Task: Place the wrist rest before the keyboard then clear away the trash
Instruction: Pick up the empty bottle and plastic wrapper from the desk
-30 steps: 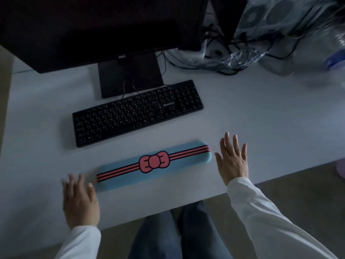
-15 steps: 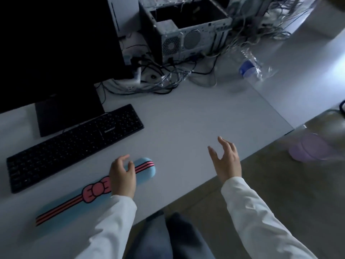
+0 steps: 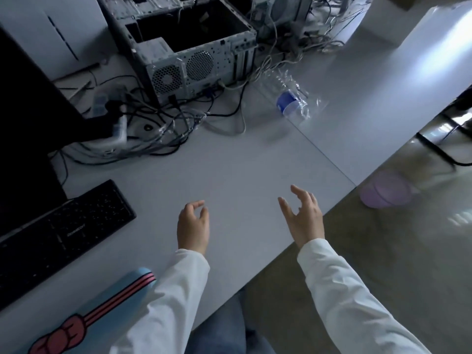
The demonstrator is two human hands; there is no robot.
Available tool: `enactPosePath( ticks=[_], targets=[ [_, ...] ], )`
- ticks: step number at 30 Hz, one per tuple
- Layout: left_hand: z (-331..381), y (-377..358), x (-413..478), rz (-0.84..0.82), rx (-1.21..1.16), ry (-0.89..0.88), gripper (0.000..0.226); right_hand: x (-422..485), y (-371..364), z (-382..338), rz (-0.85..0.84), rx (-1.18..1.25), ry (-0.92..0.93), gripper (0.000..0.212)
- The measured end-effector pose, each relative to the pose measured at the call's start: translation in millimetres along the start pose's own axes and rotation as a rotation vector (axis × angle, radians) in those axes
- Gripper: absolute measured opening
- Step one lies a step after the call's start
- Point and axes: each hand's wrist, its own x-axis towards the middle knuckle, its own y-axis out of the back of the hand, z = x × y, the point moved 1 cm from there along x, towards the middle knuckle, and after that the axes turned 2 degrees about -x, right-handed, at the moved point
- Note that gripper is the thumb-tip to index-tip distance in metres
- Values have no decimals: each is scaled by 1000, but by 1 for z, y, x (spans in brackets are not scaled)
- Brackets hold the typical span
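The blue wrist rest with red stripes and a red bow lies on the white desk in front of the black keyboard, at the lower left. A crushed clear plastic bottle with a blue label lies on the desk far ahead, beside the cables. My left hand hovers over the desk's middle, fingers loosely curled, holding nothing. My right hand is raised near the desk's front edge, fingers spread, also holding nothing. Both hands are well short of the bottle.
An open computer case and a tangle of cables fill the back of the desk. A black monitor stands at the left. A purple bin sits on the floor to the right, near a chair's legs.
My view has swung right, from the keyboard to the bottle. Both hands left the wrist rest's ends and moved right and forward over the bare desk.
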Motion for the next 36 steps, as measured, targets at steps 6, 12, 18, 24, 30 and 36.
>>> enactPosePath(
  ticks=[6, 12, 18, 24, 30, 36],
  targets=[
    [42, -58, 32, -52, 7, 26, 30, 63, 20, 10, -18, 9, -51, 52],
    [88, -123, 43, -80, 18, 13, 29, 105, 64, 52, -7, 28, -112, 51],
    [128, -205, 38, -30, -39, 42, 30, 163, 125, 103, -8, 58, -92, 49],
    [157, -273, 16, -7, -80, 68, 30, 218, 182, 137, -4, 36, -48, 48],
    [183, -298, 28, 54, -100, 81, 31, 258, 202, 140, -5, 67, -10, 49],
    [205, -310, 62, 108, -123, 93, 37, 295, 197, 135, -52, 73, -19, 55]
  ],
)
